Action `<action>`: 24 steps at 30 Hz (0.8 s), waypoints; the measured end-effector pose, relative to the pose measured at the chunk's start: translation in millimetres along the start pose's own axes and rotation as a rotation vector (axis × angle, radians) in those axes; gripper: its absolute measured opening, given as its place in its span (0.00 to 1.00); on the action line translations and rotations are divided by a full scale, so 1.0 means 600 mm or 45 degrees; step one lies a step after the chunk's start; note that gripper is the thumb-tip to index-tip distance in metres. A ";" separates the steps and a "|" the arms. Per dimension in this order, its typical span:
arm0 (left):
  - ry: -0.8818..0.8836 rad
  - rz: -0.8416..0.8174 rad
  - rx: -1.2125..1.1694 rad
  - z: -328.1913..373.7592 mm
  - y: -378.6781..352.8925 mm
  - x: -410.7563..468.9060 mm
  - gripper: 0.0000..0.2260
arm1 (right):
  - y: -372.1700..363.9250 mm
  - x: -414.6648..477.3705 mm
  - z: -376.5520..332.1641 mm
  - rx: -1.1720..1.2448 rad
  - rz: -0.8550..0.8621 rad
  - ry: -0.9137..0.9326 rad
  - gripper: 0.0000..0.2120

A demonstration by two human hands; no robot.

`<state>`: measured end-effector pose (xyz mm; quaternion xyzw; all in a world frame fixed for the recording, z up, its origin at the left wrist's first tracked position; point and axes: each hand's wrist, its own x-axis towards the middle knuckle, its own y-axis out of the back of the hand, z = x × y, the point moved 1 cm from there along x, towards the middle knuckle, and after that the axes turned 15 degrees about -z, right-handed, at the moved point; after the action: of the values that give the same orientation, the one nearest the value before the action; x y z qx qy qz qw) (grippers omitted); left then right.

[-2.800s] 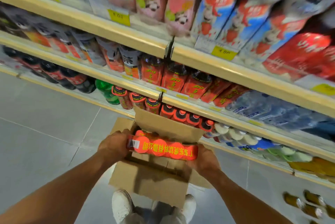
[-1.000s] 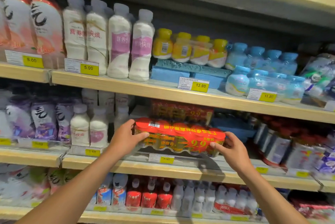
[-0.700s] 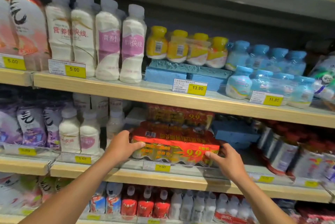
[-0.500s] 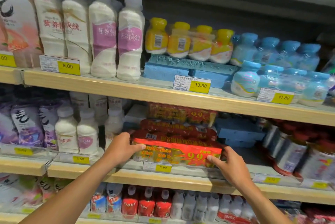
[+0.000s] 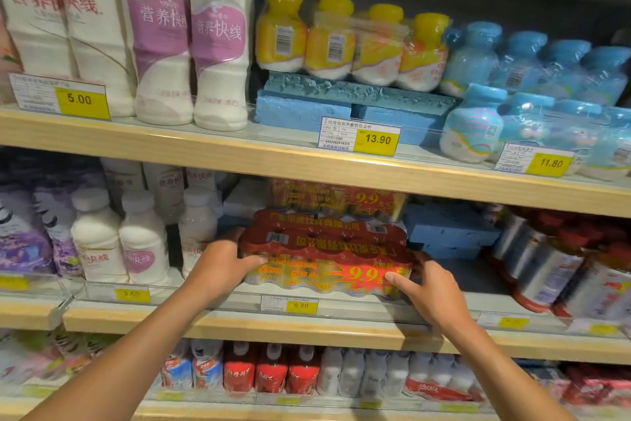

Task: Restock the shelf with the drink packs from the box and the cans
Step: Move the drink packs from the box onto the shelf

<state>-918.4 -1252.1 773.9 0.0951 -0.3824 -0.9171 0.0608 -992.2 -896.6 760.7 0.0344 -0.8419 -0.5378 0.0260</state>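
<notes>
A red and yellow shrink-wrapped drink pack [image 5: 324, 263] marked 9.9 sits at the front of the middle shelf [image 5: 307, 325]. My left hand [image 5: 222, 263] grips its left end, thumb on the front. My right hand [image 5: 426, 287] holds its right end, fingers curled round the corner. Behind it stands another pack of the same kind [image 5: 341, 202], raised higher. The box and the cans are out of view.
White bottles [image 5: 143, 243] stand just left of the pack; blue foam blocks [image 5: 447, 233] and red-capped tins [image 5: 546, 267] lie to its right. The upper shelf [image 5: 239, 154] hangs low above. A clear lip with price tags [image 5: 300, 304] runs along the shelf front.
I lifted the pack from the box on the floor up to the middle shelf. Over the last second it went down and back onto the shelf, with both hands still on its ends.
</notes>
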 end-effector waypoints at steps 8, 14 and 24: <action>0.004 0.003 0.077 0.002 0.000 -0.019 0.18 | 0.005 -0.014 -0.017 -0.013 -0.030 -0.009 0.26; -0.081 0.063 0.160 -0.006 0.012 -0.063 0.22 | 0.006 -0.059 -0.057 -0.044 0.143 0.155 0.24; -0.500 0.026 0.171 -0.094 0.056 -0.171 0.40 | -0.078 -0.183 -0.220 0.009 0.196 0.460 0.48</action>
<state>-804.8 -1295.6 772.1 -0.0854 -0.4481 -0.8898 -0.0120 -870.8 -1025.9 773.1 0.0662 -0.8256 -0.5164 0.2176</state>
